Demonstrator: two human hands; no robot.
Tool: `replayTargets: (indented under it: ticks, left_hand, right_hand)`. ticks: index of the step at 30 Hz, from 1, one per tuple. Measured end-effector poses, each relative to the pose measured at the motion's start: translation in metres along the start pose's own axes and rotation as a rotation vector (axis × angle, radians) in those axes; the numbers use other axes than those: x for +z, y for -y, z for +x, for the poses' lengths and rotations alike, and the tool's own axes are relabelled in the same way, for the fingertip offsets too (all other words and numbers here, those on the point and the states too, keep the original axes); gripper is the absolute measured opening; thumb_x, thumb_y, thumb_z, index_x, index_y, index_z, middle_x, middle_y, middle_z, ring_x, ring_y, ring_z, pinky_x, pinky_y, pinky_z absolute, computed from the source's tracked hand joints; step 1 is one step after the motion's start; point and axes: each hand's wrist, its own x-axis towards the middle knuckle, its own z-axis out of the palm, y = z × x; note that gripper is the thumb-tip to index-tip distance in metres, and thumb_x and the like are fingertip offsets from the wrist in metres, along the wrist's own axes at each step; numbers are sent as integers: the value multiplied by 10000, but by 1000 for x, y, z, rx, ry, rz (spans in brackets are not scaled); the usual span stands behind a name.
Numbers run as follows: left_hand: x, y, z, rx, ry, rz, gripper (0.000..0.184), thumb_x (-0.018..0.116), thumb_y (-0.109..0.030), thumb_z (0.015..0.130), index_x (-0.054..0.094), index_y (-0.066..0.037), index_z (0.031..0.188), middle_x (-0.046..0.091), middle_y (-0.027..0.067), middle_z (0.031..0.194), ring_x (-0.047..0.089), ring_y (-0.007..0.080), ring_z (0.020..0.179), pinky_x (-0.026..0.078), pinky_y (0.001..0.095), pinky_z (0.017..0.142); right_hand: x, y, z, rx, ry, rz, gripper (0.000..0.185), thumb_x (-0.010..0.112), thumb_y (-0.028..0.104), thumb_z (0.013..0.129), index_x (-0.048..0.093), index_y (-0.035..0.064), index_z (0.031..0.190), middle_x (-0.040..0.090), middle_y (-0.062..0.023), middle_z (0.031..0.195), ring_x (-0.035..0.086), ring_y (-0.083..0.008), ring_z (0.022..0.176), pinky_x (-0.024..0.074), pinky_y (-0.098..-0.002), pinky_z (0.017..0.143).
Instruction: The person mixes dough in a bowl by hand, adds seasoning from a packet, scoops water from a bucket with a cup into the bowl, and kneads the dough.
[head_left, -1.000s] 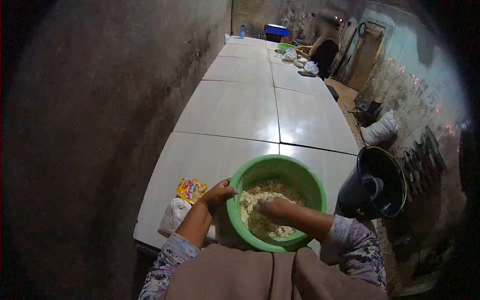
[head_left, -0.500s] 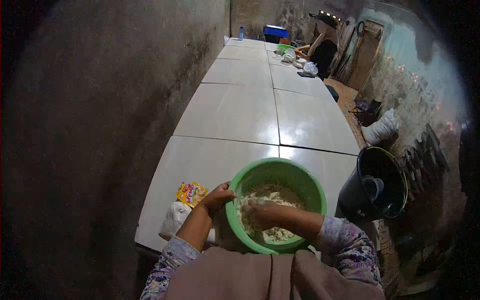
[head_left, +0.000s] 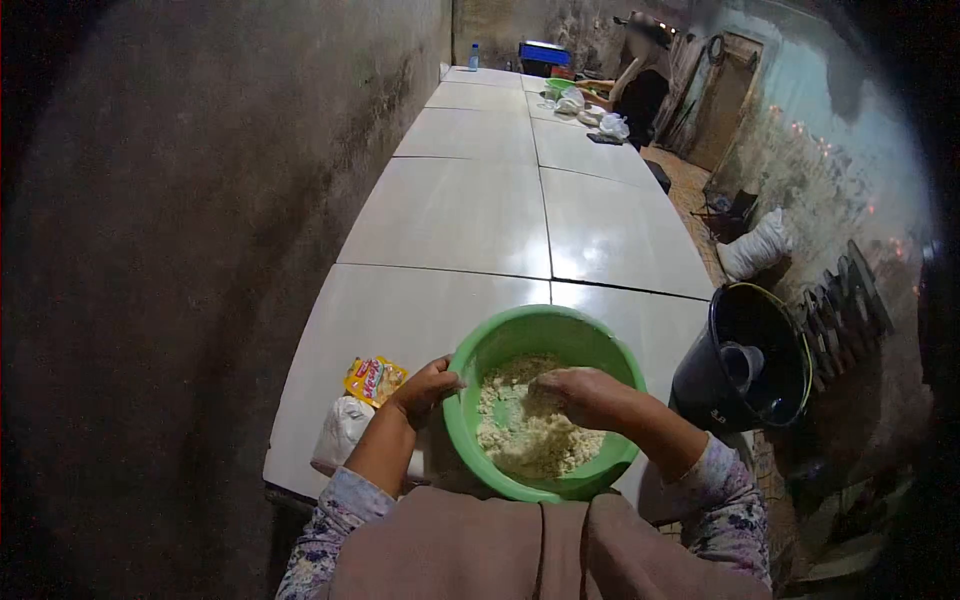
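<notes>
A green plastic basin [head_left: 630, 365] stands at the near end of the table, holding pale, crumbly dough [head_left: 530, 445]. My left hand [head_left: 428, 388] grips its left rim, thumb over the edge. Inside, my right hand [head_left: 585, 395] is curled above the dough, flour on its skin. Its fingers are closed around some of the crumbly dough, mostly hidden by the hand. Left of the basin lie a yellow printed packet [head_left: 374, 380] and a white bag [head_left: 343, 432], close to my left forearm.
A black bucket [head_left: 700, 375] with a clear scoop-like vessel inside stands right of the basin. White tabletop panels [head_left: 450, 215] stretch away along a wall. Another person [head_left: 640, 85] works at the far end near plastic bags. A white sack [head_left: 757, 247] rests on the floor to the right.
My right hand has risen from the dough and moved right and up within the basin, exposing green bottom at the left. My left hand stays on the rim. The view has shifted slightly.
</notes>
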Motion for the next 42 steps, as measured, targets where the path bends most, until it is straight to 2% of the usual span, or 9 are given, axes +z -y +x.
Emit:
replayTargets:
  ticks: [6,11,15,24,26,30,31,37,42]
  left_hand:
    - [-4,4,3,21,63,-40,527,653,-128,715,523,-52,1220,621,44,988,612,149,869,522,294,816]
    - [-5,8,6,16,38,-53,542,656,-129,717,514,-40,1233,619,50,990,619,152,845,536,305,795]
    - [-9,9,9,20,71,-71,537,667,-130,722,515,-34,1228,620,55,984,621,150,842,538,304,785]
    - [-5,4,5,20,48,-62,521,654,-104,735,514,-29,1232,623,57,984,622,152,858,536,297,786]
    - [-2,4,4,12,39,-62,516,651,-102,737,515,-29,1229,622,56,979,622,151,855,536,296,781]
    - [3,1,-3,1,41,-97,511,651,-120,742,512,-30,1226,616,51,976,617,147,854,529,292,791]
    - [2,0,-4,-9,19,-83,516,654,-130,741,512,-31,1227,615,50,979,616,146,857,528,293,793]
    - [-8,4,8,11,47,45,516,662,-147,734,522,-39,1219,613,41,983,610,142,824,527,292,779]
    - [-1,2,4,9,13,12,511,648,-143,732,526,-43,1218,614,32,980,603,133,814,521,280,766]
  right_hand:
    - [-3,8,-1,68,11,-400,176,508,142,912,592,70,1048,640,-201,793,638,-397,750,499,-476,654]
    - [-5,9,-11,145,210,-207,487,642,155,824,470,120,1278,451,-232,1332,545,-393,1114,466,-450,925]
    - [-9,0,-27,134,340,-146,702,557,39,830,288,142,1470,431,-256,1354,534,-426,1104,449,-480,911]
    - [42,-7,-33,360,311,-259,630,581,23,797,390,65,1396,392,-331,1314,601,-445,974,537,-458,812]
    - [61,-21,-20,155,373,-491,566,538,101,889,331,98,1416,336,-268,1407,537,-428,1102,489,-476,902]
    - [53,-22,-1,345,147,-165,441,532,29,828,489,38,1266,601,-269,1086,622,-391,956,513,-463,790]
    - [52,-26,-2,148,64,-262,371,519,36,850,512,25,1221,637,-271,931,647,-386,877,510,-478,747]
    - [14,6,-2,355,-86,-391,338,554,132,858,550,40,1183,654,-204,911,642,-393,824,511,-482,701]
    - [-7,15,-8,245,-200,-379,265,610,241,839,581,55,1025,636,-187,823,639,-369,785,506,-476,670]
